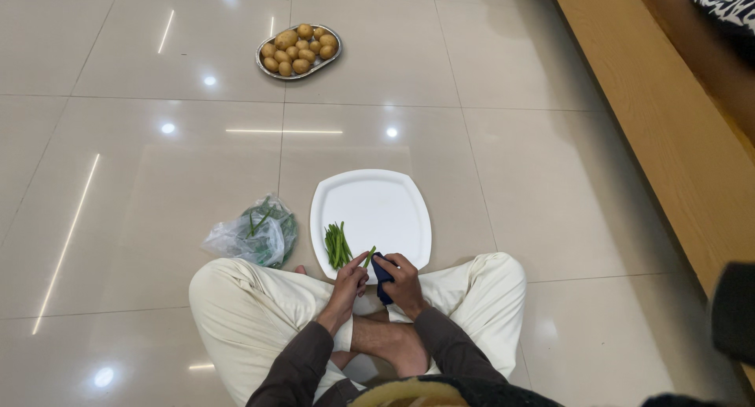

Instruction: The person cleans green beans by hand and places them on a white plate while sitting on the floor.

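Note:
I sit cross-legged on a tiled floor. My left hand (348,279) pinches a single green bean (368,255) over the near edge of a white square plate (385,202). My right hand (403,279) grips a dark blue tool (381,277), likely a knife or peeler, right next to the bean. A small pile of green beans (337,244) lies on the plate's near left part. The two hands almost touch each other.
A clear plastic bag with more green beans (255,234) lies on the floor left of the plate. A metal tray of potatoes (298,49) stands farther away. A wooden bench edge (668,116) runs along the right, with another person's arm at the top right.

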